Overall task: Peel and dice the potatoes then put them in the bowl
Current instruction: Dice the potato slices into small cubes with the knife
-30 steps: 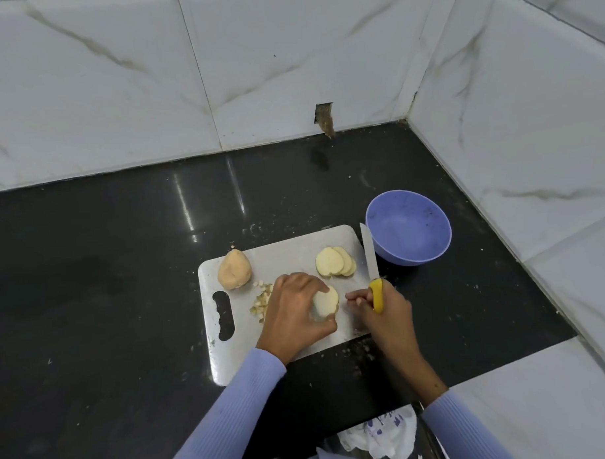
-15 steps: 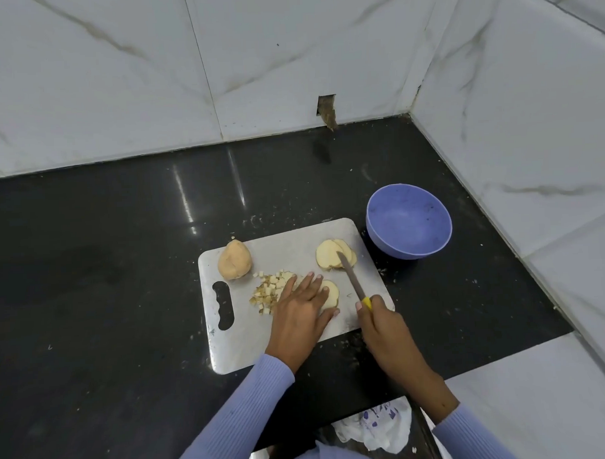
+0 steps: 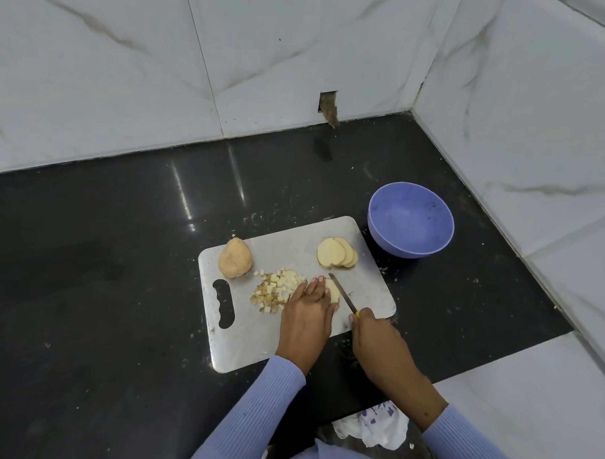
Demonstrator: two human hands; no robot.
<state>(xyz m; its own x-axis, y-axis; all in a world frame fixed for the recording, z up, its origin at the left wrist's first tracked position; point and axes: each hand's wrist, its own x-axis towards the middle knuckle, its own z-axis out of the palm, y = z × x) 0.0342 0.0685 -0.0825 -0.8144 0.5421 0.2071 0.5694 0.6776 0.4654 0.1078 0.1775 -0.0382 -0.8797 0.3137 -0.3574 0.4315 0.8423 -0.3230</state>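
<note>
The left hand point(image 3: 309, 306) presses flat, fingers together, on pale potato slices point(image 3: 333, 290) on the brushed steel cutting board point(image 3: 294, 243). Just right of those fingertips, the thin yellow-handled knife point(image 3: 343, 294), gripped in the right hand point(image 3: 375, 340), lies diagonally along the slices' edge; the matte lilac plastic bowl point(image 3: 410, 218) waits beyond.

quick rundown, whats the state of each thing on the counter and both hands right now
bowl: upright, empty
cutting board: flat on the counter
whole potato: peeled, uncut
potato slices: fanned stack, not diced
diced potato: loose pile on the board
potato piece: pinned under the left fingers
knife: blade beside that piece
left hand: pressing flat
right hand: gripping the knife
</note>
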